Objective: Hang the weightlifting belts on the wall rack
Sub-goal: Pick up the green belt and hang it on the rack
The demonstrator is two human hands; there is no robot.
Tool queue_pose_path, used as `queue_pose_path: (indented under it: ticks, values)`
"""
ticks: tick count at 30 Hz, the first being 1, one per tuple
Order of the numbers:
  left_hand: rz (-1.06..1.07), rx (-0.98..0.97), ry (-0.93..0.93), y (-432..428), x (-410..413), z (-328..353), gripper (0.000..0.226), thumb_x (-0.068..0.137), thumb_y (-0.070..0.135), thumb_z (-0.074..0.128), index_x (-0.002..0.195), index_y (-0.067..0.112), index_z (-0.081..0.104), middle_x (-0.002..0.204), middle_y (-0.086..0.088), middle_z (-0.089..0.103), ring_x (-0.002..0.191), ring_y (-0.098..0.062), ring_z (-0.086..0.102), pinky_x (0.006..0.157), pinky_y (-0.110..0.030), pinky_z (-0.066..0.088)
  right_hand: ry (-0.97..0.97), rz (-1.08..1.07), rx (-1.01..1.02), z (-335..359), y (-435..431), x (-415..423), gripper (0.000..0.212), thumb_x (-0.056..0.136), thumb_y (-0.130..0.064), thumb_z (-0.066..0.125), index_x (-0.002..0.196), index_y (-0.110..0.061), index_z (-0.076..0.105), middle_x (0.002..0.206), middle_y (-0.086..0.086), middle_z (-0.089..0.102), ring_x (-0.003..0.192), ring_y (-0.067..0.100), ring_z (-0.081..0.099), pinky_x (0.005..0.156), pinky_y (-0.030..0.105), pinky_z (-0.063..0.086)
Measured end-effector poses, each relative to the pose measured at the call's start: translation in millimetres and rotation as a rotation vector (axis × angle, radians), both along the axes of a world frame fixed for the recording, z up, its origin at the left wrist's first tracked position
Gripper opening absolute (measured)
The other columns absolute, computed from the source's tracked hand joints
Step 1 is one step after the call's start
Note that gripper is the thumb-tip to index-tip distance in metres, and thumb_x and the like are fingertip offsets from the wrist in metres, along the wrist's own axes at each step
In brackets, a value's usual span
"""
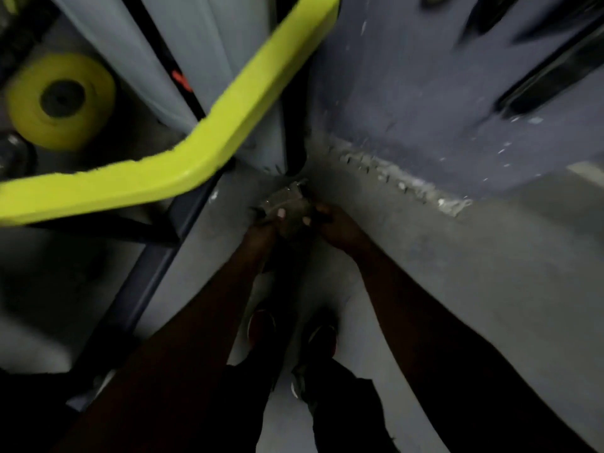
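The view is dim and blurred. Both my arms reach forward and down to the corner where the wall meets the floor. My left hand (pixel 266 223) and my right hand (pixel 330 222) both grip a greyish belt (pixel 287 207) between them. My thumbs press on its top side. A dark strip of the belt hangs down from my hands toward my feet. Dark belts (pixel 539 83) hang on the grey wall at the upper right; the rack itself cannot be made out.
A bright yellow-green machine frame bar (pixel 209 138) crosses the upper left, close to my hands. Behind it sits a yellow roller pad (pixel 62 101). Dark steel base rails (pixel 143 266) run along the floor on the left. My shoes (pixel 322 335) stand on the grey floor below.
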State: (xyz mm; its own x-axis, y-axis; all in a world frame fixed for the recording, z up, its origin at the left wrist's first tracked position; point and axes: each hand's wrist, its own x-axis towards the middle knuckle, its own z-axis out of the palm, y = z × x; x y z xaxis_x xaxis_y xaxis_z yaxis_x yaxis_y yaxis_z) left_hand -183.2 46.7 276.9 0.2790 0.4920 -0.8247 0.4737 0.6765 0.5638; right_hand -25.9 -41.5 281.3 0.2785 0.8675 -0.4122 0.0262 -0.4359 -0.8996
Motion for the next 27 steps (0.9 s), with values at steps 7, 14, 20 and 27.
queue_pose_path:
  ticks: [7,14,20,27]
  values:
    - [-0.215,0.037,-0.229,-5.2,58.8,228.9,0.042,0.096,0.051,0.057,0.115,0.015,0.069,0.108,-0.011,0.076,0.089,-0.023,0.073,0.081,-0.036,0.059,-0.039,-0.224,0.046,210.6,-52.9,38.3,0.036,0.097,0.002,0.056,0.132,0.004,0.058,0.128,0.019,0.065,0.114,0.025,0.064,0.101,0.036,0.051]
    - [-0.179,-0.039,-0.553,-2.2,80.3,373.9,0.033,0.104,0.002,0.030,0.101,0.007,0.063,0.085,-0.012,0.076,0.071,-0.025,0.075,0.070,-0.036,0.064,-0.022,-0.358,0.211,377.9,-98.0,65.1,0.027,0.101,-0.008,0.053,0.126,-0.011,0.062,0.105,0.003,0.074,0.095,0.012,0.071,0.081,0.031,0.057]
    - [-0.393,0.032,-0.923,-30.5,102.2,457.7,0.035,0.080,0.030,0.076,0.110,0.015,0.068,0.097,-0.004,0.077,0.084,-0.015,0.074,0.079,-0.033,0.060,0.008,-0.382,0.387,488.8,-117.4,80.3,0.015,0.100,-0.016,0.056,0.108,-0.024,0.065,0.099,-0.006,0.075,0.097,0.013,0.068,0.084,0.040,0.050]
    - [-0.508,0.274,-1.219,-52.0,135.2,583.2,0.036,0.098,0.011,0.054,0.133,0.008,0.056,0.128,-0.013,0.066,0.116,-0.024,0.065,0.102,-0.041,0.053,-0.229,-0.388,0.597,625.3,-126.6,86.4,0.021,0.099,-0.013,0.057,0.118,-0.019,0.062,0.100,-0.005,0.070,0.082,0.009,0.063,0.054,0.022,0.044]
